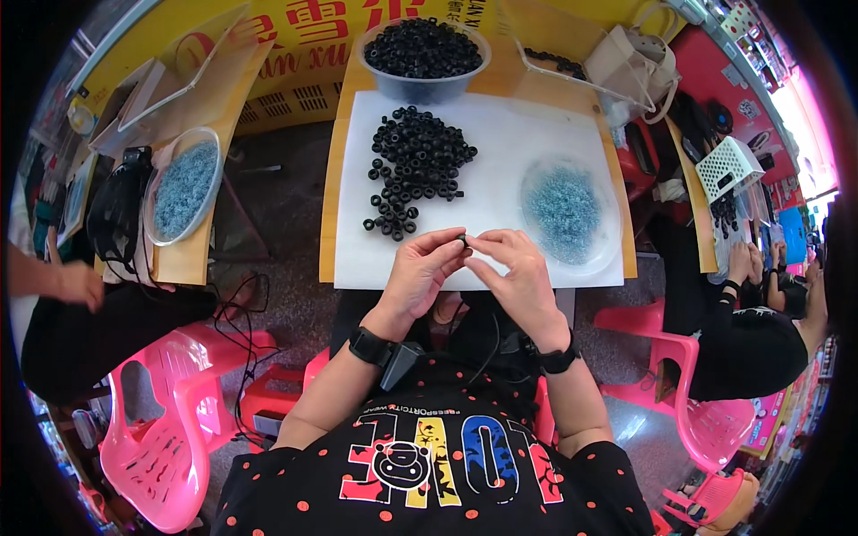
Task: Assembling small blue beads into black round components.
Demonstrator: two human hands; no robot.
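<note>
Over the near edge of the white sheet (487, 134), my left hand (418, 272) and my right hand (517, 268) meet at their fingertips. Pinched between them is one small black ring (463, 239), partly covered by the fingers. Just beyond the left hand lies a loose pile of similar black rings (424, 152), with several scattered toward me. A clear tub (423, 85) heaped with more of them stands at the far side. To the right of my hands, a round clear dish (603, 250) holds tiny pale-blue translucent pieces (563, 213), too small to name.
Clear acrylic panels (572, 67) and a white bag (630, 62) stand at the back. Left, another table bears a dish of blue pieces (186, 192), beside a person's hand (80, 284). Pink chairs (170, 420) flank me. At right, people work near a white basket (728, 170).
</note>
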